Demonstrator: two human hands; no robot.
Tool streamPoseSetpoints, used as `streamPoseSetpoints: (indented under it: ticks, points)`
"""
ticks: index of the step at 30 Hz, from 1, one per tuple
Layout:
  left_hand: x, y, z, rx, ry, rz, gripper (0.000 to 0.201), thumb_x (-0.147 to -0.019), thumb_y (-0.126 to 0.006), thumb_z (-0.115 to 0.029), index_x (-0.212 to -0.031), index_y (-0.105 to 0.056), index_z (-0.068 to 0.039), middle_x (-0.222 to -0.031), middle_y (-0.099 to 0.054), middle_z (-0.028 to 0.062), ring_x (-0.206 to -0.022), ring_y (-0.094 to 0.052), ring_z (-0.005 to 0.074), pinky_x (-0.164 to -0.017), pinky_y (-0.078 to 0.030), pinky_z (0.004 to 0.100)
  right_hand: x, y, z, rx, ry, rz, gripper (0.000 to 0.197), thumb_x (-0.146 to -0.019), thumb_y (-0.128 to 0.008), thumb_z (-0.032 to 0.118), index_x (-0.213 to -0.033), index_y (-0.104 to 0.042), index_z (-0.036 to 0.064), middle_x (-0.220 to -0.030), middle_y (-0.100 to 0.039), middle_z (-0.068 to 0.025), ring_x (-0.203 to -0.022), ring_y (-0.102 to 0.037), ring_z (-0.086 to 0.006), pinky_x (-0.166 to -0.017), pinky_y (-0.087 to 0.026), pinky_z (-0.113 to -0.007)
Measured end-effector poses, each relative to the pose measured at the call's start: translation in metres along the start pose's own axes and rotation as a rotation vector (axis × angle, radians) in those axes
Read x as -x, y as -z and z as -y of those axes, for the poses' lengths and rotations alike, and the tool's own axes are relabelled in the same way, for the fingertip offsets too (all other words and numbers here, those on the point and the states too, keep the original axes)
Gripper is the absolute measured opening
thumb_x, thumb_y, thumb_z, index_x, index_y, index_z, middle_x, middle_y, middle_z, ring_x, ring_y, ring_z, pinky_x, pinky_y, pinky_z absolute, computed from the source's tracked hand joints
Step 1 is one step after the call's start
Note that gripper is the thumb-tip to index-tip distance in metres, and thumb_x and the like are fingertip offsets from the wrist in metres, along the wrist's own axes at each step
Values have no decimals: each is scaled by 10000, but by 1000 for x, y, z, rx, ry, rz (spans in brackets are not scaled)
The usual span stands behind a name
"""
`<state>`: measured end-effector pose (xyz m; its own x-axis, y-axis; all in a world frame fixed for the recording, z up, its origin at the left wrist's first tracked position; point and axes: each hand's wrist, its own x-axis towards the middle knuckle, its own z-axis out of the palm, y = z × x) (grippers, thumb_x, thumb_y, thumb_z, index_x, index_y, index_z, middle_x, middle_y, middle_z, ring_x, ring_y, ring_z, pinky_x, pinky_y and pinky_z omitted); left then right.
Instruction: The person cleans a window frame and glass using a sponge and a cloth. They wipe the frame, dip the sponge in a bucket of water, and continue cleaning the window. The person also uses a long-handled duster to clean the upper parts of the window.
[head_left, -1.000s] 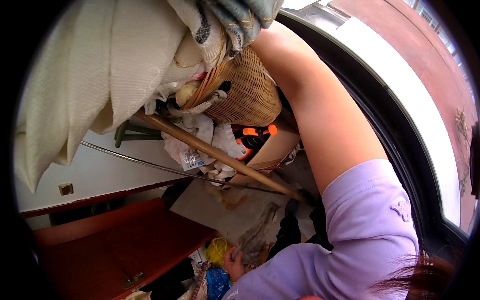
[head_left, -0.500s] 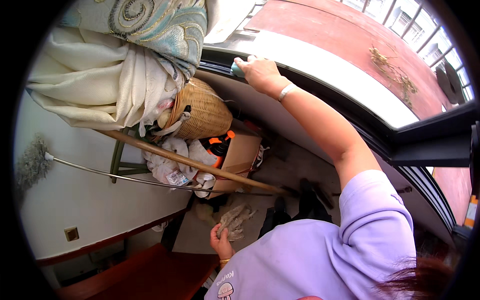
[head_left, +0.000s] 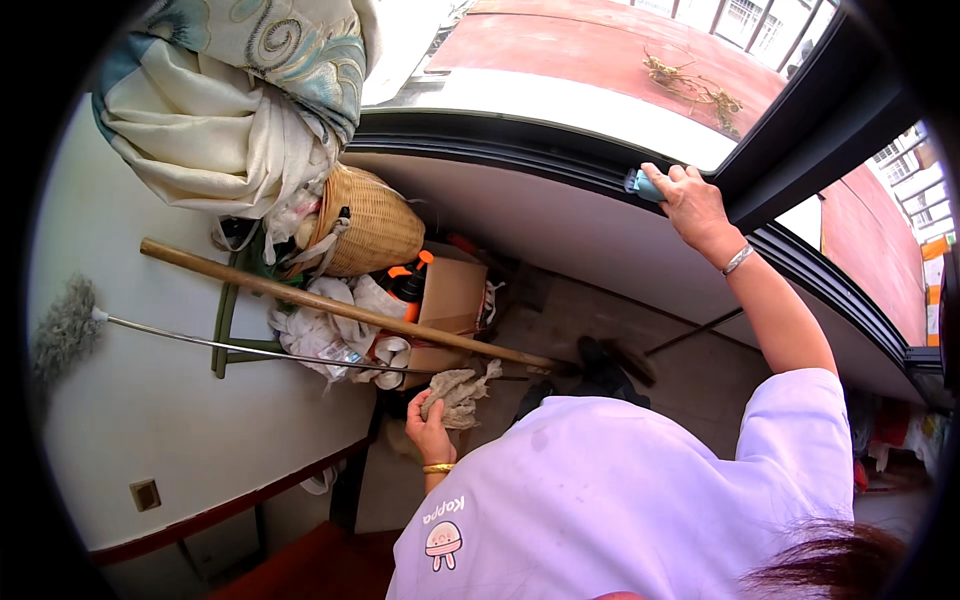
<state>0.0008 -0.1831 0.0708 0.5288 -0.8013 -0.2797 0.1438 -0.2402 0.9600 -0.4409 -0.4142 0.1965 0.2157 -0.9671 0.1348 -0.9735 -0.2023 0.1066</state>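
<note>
My right hand is closed around a small teal brush with dark bristles at its end. The brush sits against the black window track, close to the upright black frame. Lower down, near my body, my left hand grips a crumpled beige-grey rag. That rag hangs clear of the window, above the floor; part of it is hidden in the fingers.
At left hang gathered cream curtains over a wicker basket. A wooden pole and a duster with a grey fluffy head slant across white plastic bags and a cardboard box. A broom lies by my feet.
My right hand has moved the brush rightward along the track, from near the curtain to near the upright frame. The left hand and rag have shifted slightly up. The view has swung right.
</note>
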Motion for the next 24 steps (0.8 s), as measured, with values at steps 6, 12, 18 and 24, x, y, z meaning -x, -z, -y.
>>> streamPoseSetpoints:
  ticks: [6, 12, 18, 24]
  points:
    - [-4, 2, -4, -42, -21, 22, 253, -823, -612, 46, -1069, -617, -9, -1035, -629, 42, -898, -582, 126, -818, -481, 263, 27, 29, -18, 167, -64, 129, 370, -826, -572, 49, -1190, -590, 108, -927, -618, -105, -897, -616, -260, -696, -552, -362]
    - [-2, 9, 0, -87, -3, -41, 261, -820, -607, 45, -1076, -616, -9, -1039, -610, 33, -916, -559, 128, -836, -463, 265, 64, 64, -20, 106, -178, -25, 435, -804, -592, 61, -1236, -572, 112, -889, -595, -87, -883, -608, -243, -673, -555, -352]
    - [-8, -10, -6, -71, 7, 51, 259, -821, -609, 39, -1076, -616, -9, -1037, -610, 29, -915, -557, 127, -829, -463, 268, 48, 6, -26, 211, -110, -51, 339, -804, -588, 67, -1139, -581, 13, -915, -616, -103, -869, -615, -245, -686, -564, -335]
    - [-13, -16, -11, -97, -49, 28, 254, -823, -605, 40, -1073, -619, -3, -1050, -608, 32, -914, -550, 122, -825, -461, 268, 38, 5, -28, 303, -45, 176, 191, -788, -606, 56, -973, -589, 12, -856, -642, -101, -865, -629, -241, -715, -555, -301]
